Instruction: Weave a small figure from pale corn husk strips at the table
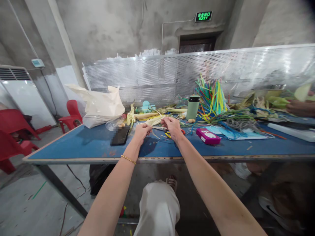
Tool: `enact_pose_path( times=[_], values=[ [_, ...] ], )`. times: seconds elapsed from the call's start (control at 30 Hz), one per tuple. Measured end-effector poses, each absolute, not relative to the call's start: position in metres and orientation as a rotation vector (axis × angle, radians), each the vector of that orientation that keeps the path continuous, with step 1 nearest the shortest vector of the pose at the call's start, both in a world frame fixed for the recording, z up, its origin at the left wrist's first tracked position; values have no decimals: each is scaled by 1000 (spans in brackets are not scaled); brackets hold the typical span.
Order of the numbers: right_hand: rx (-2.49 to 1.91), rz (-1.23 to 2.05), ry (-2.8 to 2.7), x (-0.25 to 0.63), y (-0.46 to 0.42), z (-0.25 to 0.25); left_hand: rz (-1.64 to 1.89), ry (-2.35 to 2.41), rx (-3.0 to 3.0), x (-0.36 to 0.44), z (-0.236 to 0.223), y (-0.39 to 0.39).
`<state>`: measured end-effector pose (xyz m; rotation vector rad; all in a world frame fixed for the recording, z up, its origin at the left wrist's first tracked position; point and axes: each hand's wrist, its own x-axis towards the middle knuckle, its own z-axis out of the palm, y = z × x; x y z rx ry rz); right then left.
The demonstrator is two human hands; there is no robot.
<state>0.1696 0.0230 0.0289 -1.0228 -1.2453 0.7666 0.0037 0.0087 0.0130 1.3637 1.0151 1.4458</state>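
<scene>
A pale corn husk (155, 121) stretches between my two hands above the blue table. My left hand (143, 131), with a beaded bracelet at its wrist, pinches the near left end. The fingers of my right hand (171, 127) are closed on the husk's right side. Beneath and beside the right hand lie scissors (161, 128) and something with yellow and red parts, partly covered. More dried husks (145, 116) lie just behind my hands. To the left of my left hand rests a dark phone (120, 135), partly pixelated.
A green tumbler (193, 108), purple box (208, 136) and bundle of coloured pipe cleaners (215, 98) stand to the right. A cream bag (104, 106) and clear bottle (114, 124) are left. Another person's hand (301, 107) holds a husk at far right. Perforated metal screen (137, 75) backs the table.
</scene>
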Motion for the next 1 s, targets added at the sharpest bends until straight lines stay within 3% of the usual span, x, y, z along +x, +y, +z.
enact_pose_path(
  times=[0.13, 0.4, 1.0],
  values=[
    [-1139, 861, -1272, 168, 21, 29, 1492, 1072, 1332, 3, 14, 10],
    [-1011, 259, -1847, 166, 9, 26, 1516, 1159, 1399, 4, 12, 10],
    [-1028, 326, -2005, 166, 11, 23, 1405, 1041, 1387, 8, 11, 5]
  ],
)
